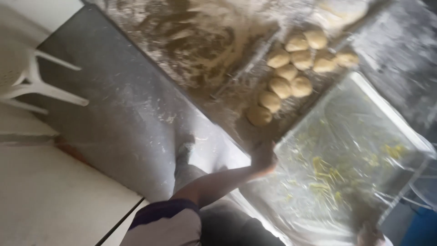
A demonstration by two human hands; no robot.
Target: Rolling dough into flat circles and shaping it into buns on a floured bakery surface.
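My left hand (263, 157) grips the near-left edge of a large rectangular tray (387, 114). The tray is lined with crinkled clear plastic film and flecked with yellow scraps. My bare forearm runs back to a rolled sleeve at the bottom. Only a sliver of my right hand (371, 236) shows at the bottom edge, at the tray's lower right corner, and its grip looks closed on the tray. Several round dough balls (287, 73) lie in a cluster on the floured worktop (200, 41), just beyond the tray's far-left edge. The picture is blurred.
The dark worktop's front edge (150, 82) runs diagonally from upper left to the centre. A white plastic chair (27, 77) stands on the pale tiled floor at the left. A larger lump of dough (341, 11) lies at the top right. Something blue (421, 228) sits at the bottom right.
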